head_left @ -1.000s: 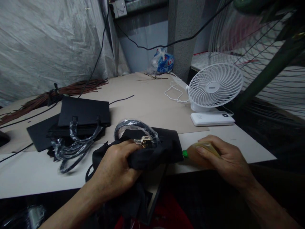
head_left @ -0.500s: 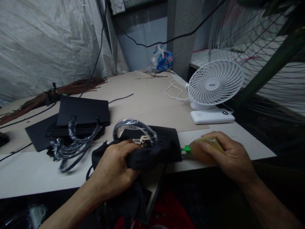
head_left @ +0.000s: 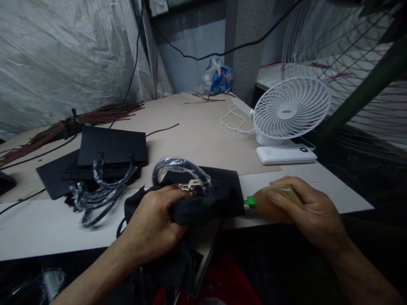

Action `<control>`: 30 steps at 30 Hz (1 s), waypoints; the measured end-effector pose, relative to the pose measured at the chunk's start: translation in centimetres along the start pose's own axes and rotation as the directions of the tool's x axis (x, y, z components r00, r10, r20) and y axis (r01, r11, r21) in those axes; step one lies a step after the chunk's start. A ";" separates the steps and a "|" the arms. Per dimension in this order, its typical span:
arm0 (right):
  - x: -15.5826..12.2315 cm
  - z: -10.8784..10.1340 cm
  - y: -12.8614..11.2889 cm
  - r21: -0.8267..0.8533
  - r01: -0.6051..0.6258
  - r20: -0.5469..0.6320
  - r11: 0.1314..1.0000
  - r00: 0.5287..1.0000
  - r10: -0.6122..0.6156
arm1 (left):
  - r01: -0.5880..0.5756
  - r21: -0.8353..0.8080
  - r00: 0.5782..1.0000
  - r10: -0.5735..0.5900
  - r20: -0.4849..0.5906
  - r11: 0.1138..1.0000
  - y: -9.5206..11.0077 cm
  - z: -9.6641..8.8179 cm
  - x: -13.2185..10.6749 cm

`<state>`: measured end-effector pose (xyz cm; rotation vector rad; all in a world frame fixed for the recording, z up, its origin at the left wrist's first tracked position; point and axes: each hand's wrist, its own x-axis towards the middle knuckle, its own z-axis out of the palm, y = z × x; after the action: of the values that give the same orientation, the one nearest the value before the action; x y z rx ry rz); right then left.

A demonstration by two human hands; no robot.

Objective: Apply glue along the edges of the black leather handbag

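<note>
A black handbag (head_left: 219,178), with a plastic-wrapped handle (head_left: 181,164) arching up and gold-coloured metal hardware (head_left: 191,186), lies at the table's front edge. My left hand (head_left: 160,218) is closed on its bunched dark cloth, thumb beside the hardware. Part of the bag hangs below the edge, showing a pale inner face. In my right hand (head_left: 305,209) is a soft glue bottle (head_left: 275,202) of amber liquid, gripped between thumb and fingers. Its green nozzle (head_left: 249,202) points left at the bag's right side edge; whether it touches cannot be made out.
Black bag pieces (head_left: 112,146) with plastic-wrapped handles lie stacked at left, before a bundle of brown strips (head_left: 95,116). A white fan (head_left: 291,109) and a white power bank (head_left: 286,154) stand at right. A knotted plastic bag (head_left: 218,78) sits at the back.
The view has shifted slightly. Both hands keep their grips, and the bottle's nozzle stays by the bag's right edge.
</note>
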<state>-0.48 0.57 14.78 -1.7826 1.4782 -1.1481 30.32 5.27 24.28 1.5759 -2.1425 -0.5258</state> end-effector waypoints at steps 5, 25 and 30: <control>-0.8 -0.4 -0.6 -0.057 0.159 0.050 0.986 0.986 -0.157 | 0.021 0.002 1.000 -0.021 -0.005 1.000 0.2 0.0 0.0; -1.3 -0.1 -1.1 -0.219 0.372 0.080 0.902 0.928 -0.363 | 0.002 0.034 1.000 -0.003 0.016 0.999 0.8 0.1 0.3; -0.8 -0.6 -1.4 -0.213 0.395 0.069 0.894 0.919 -0.389 | 0.012 0.034 1.000 -0.013 0.029 0.999 0.8 0.1 0.5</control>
<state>-0.30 1.74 16.03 -2.3226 1.3080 -1.1769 29.50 5.05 24.70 1.6099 -2.1754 -0.5214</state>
